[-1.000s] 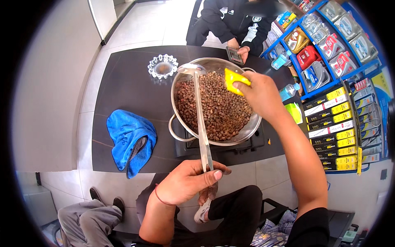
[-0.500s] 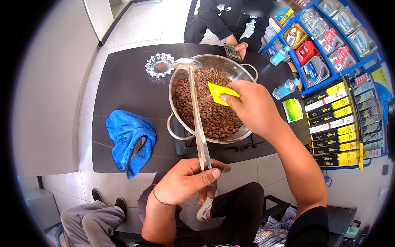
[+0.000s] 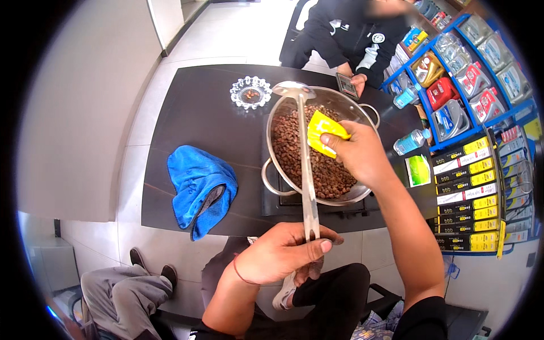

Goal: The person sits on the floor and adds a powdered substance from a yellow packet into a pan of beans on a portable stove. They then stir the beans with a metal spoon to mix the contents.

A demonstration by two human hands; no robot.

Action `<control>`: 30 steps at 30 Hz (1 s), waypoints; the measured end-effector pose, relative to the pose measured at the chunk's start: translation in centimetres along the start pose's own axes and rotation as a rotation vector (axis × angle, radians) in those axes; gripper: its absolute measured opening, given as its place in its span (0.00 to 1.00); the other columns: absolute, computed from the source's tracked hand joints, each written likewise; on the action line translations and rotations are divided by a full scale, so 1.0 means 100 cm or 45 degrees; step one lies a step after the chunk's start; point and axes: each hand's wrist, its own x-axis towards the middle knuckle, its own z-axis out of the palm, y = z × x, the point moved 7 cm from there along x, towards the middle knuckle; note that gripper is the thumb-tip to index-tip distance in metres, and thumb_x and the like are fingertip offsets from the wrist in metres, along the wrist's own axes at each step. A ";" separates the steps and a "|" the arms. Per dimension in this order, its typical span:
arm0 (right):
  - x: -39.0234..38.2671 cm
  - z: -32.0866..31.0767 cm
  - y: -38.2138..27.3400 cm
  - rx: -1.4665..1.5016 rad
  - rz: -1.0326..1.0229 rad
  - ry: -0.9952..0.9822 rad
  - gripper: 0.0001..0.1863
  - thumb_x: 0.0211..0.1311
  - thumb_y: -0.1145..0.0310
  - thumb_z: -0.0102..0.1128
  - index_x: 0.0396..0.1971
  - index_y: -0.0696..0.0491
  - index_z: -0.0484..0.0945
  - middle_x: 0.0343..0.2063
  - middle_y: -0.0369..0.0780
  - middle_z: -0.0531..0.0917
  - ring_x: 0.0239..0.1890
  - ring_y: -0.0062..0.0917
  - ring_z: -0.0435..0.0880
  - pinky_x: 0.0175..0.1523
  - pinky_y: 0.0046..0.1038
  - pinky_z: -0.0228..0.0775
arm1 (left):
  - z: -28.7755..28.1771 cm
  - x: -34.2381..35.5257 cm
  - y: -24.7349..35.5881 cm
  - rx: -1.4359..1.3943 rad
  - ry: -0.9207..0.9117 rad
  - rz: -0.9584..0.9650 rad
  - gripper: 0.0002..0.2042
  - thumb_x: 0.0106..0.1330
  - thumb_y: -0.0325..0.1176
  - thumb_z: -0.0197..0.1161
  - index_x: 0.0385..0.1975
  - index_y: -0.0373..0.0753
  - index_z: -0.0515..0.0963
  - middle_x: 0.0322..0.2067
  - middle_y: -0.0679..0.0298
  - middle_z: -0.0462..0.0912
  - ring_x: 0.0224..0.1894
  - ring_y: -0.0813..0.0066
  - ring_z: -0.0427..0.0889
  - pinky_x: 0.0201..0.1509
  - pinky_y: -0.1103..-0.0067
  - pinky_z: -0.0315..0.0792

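Yellow packet [image 3: 326, 134], pinched in the right grip [image 3: 361, 148], has shifted nearer the ladle [image 3: 306, 158] I see the left grip [image 3: 277, 254] clasping.

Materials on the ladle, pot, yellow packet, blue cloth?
Ladle: looks like stainless steel, polished; bright highlights along the handle.
Pot: likely stainless too, smooth and shiny; inner wall reflects light.
Yellow packet: probably thin glossy plastic film, creased with highlights; a foil layer can't be ruled out.
Blue cloth: soft matte fabric, maybe microfibre; fuzzy surface, loose folds.
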 end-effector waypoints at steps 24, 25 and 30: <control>-0.001 -0.059 0.023 -0.449 -0.067 0.255 0.15 0.62 0.62 0.67 0.37 0.61 0.82 0.27 0.53 0.82 0.34 0.49 0.83 0.41 0.41 0.73 | 0.012 0.004 -0.004 0.043 -0.051 -0.045 0.19 0.77 0.37 0.57 0.55 0.26 0.75 0.22 0.64 0.81 0.21 0.81 0.79 0.25 0.83 0.71; 0.002 -0.063 0.024 -0.540 -0.111 0.297 0.14 0.62 0.63 0.66 0.37 0.60 0.82 0.29 0.53 0.83 0.36 0.50 0.83 0.42 0.41 0.73 | 0.011 0.004 -0.003 0.049 -0.045 -0.045 0.19 0.77 0.37 0.57 0.55 0.26 0.75 0.22 0.64 0.81 0.21 0.80 0.79 0.25 0.83 0.72; -0.015 -0.047 0.016 -0.659 -0.188 0.136 0.12 0.63 0.65 0.64 0.38 0.59 0.81 0.34 0.52 0.84 0.40 0.48 0.83 0.46 0.43 0.73 | 0.007 0.004 0.000 0.019 -0.031 0.019 0.18 0.77 0.36 0.57 0.54 0.25 0.76 0.21 0.63 0.80 0.20 0.80 0.79 0.24 0.83 0.71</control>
